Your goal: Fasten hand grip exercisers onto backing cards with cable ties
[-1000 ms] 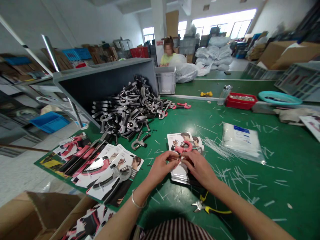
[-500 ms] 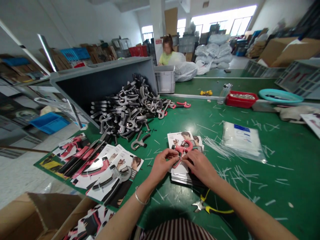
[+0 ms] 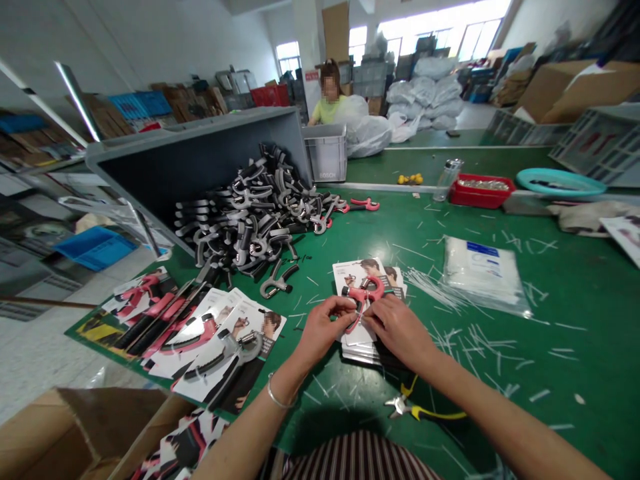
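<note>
grip: both hands clenched, pinching item together, neither released
L hand (image 3: 325,327): fingers closed on lower left of pink hand exerciser (image 3: 364,291); metal bangle (image 3: 274,393) on wrist
R hand (image 3: 400,331): fingertips on exerciser's lower middle
item loc: held just over stack of printed cards (image 3: 356,283), touching top card, stack on green surface (image 3: 575,360)
near: yellow-handled pliers (image 3: 425,415) in front of hands; white plastic offcuts (image 3: 475,340) scattered around
mid L: carded exercisers (image 3: 220,343); heap of grey-black exercisers (image 3: 245,227) by tilted grey bin (image 3: 200,157)
mid R: plastic bag of white items (image 3: 483,277)
far: red tray (image 3: 480,191); grey Bosch crate (image 3: 326,155), co-worker (image 3: 327,110) behind it; white sacks (image 3: 425,97)
</note>
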{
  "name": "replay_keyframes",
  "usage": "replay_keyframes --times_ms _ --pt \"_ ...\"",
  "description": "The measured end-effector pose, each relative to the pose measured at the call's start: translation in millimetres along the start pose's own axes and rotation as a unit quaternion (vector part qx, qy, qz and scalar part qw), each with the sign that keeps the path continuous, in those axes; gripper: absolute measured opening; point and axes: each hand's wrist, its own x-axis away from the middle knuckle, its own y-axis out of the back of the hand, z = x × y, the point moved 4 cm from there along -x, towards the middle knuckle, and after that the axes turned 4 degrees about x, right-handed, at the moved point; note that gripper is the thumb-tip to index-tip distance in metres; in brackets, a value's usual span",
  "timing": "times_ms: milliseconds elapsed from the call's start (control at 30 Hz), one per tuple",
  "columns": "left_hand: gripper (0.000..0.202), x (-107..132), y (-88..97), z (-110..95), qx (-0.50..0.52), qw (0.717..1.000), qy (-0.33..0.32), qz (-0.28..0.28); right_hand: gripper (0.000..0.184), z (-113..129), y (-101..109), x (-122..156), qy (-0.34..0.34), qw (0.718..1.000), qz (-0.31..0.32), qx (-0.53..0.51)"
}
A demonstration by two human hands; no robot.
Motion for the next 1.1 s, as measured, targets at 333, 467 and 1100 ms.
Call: replay_keyframes --times_ms 333,467,1100 --pt "0.023 0.9 9.3 9.8 0.056 0.998 0.03 -0.026 0.015 7.8 2.8 -2.8 0.02 1.0 -0.007 0.023" --pt "0.023 2.4 8.4 8.8 0.061 0.997 0.029 -0.02 0.017 9.4 3.5 -3.6 0.024 0.999 -0.009 0.035" --pt "0.025 2.3 5.1 5.0 0.077 0.996 0.04 -0.016 0.018 15.8 5.5 -3.6 0.038 0.998 -0.006 0.057"
